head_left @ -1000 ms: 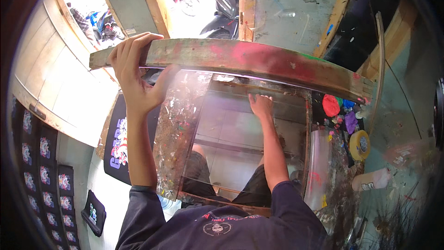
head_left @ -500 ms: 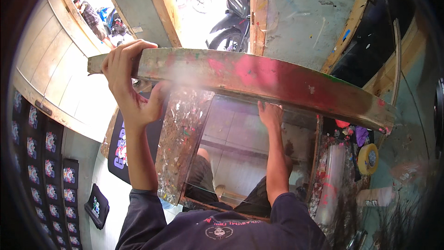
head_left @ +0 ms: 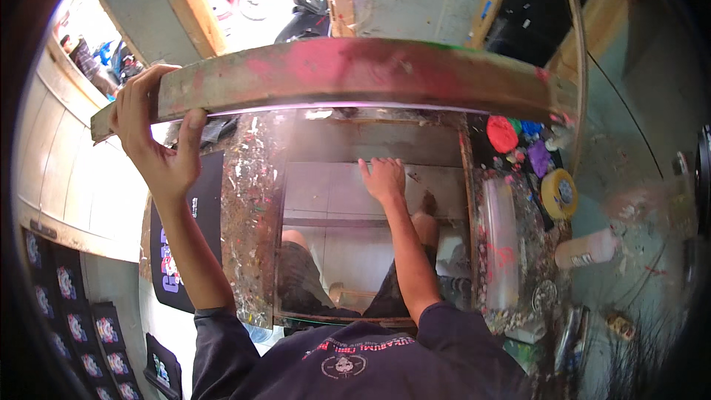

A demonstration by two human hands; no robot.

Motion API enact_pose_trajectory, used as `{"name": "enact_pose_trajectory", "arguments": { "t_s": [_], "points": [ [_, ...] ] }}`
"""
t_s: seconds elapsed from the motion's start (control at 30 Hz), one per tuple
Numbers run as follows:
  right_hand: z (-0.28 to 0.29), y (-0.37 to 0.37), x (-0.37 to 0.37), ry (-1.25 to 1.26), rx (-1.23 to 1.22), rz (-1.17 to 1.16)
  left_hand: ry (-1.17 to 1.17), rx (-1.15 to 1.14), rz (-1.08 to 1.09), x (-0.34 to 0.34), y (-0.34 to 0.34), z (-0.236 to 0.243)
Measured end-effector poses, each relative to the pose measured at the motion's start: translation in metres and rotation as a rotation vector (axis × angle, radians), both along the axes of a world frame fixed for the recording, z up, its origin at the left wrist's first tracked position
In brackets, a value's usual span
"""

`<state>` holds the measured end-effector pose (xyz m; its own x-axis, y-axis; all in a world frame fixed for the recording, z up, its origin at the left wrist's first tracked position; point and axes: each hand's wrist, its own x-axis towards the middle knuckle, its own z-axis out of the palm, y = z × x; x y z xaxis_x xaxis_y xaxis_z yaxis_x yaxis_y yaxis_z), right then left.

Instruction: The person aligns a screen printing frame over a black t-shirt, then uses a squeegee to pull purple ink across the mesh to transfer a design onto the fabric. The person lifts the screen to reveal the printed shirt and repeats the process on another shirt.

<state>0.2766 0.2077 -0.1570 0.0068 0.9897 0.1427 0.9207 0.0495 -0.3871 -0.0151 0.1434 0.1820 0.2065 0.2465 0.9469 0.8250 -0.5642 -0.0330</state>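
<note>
A long wooden bar (head_left: 355,70), stained pink and red, spans the view above the worktable; whether it is one side of a larger frame I cannot tell. My left hand (head_left: 152,126) is closed around its left end, fingers over the top and thumb on the near side. Below the bar, my right hand (head_left: 384,178) lies with fingers spread on a glass pane (head_left: 333,267) set in the paint-spattered table (head_left: 248,252). Legs and floor tiles show through the glass. Nothing is in my right hand.
On the table's right are a yellow tape roll (head_left: 559,194), a clear plastic roll (head_left: 501,244), a pale bottle (head_left: 586,248) and a red lump (head_left: 502,134). Black printed cloth (head_left: 189,237) lies at the left. A wall (head_left: 422,0) and doorway with motorbikes (head_left: 304,0) stand beyond.
The view has shifted, and the bar sits higher and further left in it. More of my right hand on the glass shows clear of the bar. My left hand keeps its grip.
</note>
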Motion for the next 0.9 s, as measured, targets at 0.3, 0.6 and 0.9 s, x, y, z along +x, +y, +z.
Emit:
{"name": "enact_pose_trajectory", "arguments": {
  "t_s": [0.3, 0.6, 0.9],
  "points": [
    [0.01, 0.005, 0.015, 0.087, -0.11, -0.002, 0.049, 0.077, 0.025, 0.005, 0.005, 0.003],
    [0.017, 0.05, 0.018, 0.113, -0.116, -0.048, 0.069, 0.041, 0.082, 0.007, 0.004, 0.013],
    [0.015, 0.065, 0.023, 0.112, -0.185, -0.044, 0.083, 0.074, 0.042, 0.007, 0.002, 0.006]
  ]
}}
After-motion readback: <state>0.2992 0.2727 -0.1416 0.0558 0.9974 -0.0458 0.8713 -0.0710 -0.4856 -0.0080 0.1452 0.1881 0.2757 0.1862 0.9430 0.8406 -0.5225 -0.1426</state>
